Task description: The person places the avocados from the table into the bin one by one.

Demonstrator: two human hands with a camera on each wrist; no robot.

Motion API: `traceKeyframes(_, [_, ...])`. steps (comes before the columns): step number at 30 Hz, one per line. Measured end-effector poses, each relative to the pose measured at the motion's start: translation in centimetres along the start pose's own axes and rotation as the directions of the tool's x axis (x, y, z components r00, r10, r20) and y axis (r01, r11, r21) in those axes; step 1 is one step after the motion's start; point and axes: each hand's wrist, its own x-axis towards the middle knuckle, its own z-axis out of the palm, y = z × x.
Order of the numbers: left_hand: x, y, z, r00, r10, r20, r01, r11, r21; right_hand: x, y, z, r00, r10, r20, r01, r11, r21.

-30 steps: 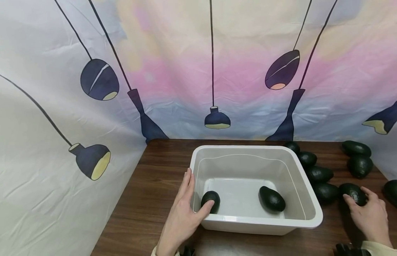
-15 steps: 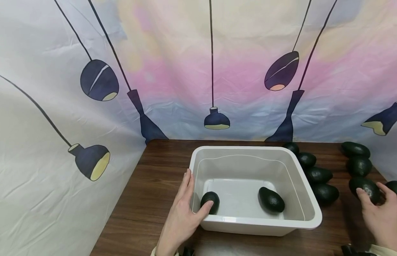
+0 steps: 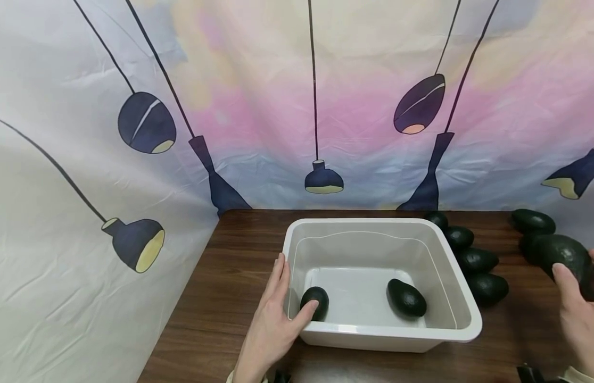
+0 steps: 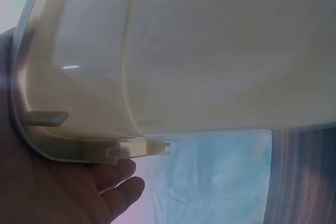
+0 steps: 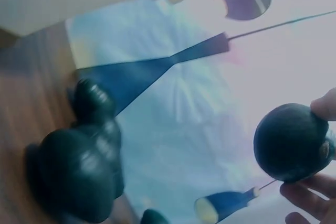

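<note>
Dark-green avocado (image 3: 565, 256) in right hand (image 3: 584, 319); tub (image 3: 356, 290), long axis left-right.

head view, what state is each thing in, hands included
Tub, upright, uncovered, on the table
Left hand, resting against the tub, fingers extended
Right hand, gripping an avocado
Gripped avocado, raised off the table
Two avocados in tub, lying apart
Four avocados beside tub, lying clustered
Avocados beyond the gripped one, lying, partly hidden
Cloth, hanging, wrinkled
</note>
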Motion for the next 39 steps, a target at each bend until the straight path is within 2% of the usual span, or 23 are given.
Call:
traceKeyframes(3, [0.0,0.0,0.0,1.0,0.009,-0.004,-0.009,1.0,-0.001,0.3,-1.2,-0.9,0.994,-0.105,-0.001,0.105,0.994,0.0])
traceKeyframes(6, [-0.1,0.0,0.0,1.0,0.014,-0.007,-0.014,1.0,-0.004,0.3,-2.2,-1.3,0.982,-0.191,0.0,0.191,0.98,0.051])
traceKeyframes(11, [0.0,0.0,0.0,1.0,0.013,-0.009,-0.013,1.0,-0.009,-0.5,-4.1,-1.1,0.969,-0.246,0.012,0.241,0.957,0.16])
traceKeyframes(15, [-0.1,0.0,0.0,1.0,0.015,-0.01,-0.015,1.0,-0.012,-1.0,-5.3,-1.0,0.942,-0.331,0.056,0.312,0.924,0.223])
traceKeyframes(22, [-0.2,0.1,-0.1,1.0,0.006,-0.007,-0.006,1.0,-0.019,-2.1,-7.1,-0.6,0.91,-0.395,0.126,0.365,0.907,0.213])
traceKeyframes(28, [-0.1,0.0,-0.1,1.0,0.01,-0.013,-0.01,1.0,-0.016,-2.6,-8.0,-0.4,0.847,-0.495,0.195,0.425,0.849,0.313])
traceKeyframes(32, [-0.1,-0.1,-0.1,1.0,0.012,-0.014,-0.012,1.0,-0.012,-2.9,-8.5,0.0,0.836,-0.51,0.203,0.421,0.833,0.357])
traceKeyframes(39, [-0.1,-0.1,0.0,1.0,0.006,-0.008,-0.006,1.0,-0.015,-3.7,-10.4,0.6,0.813,-0.557,0.171,0.44,0.779,0.447])
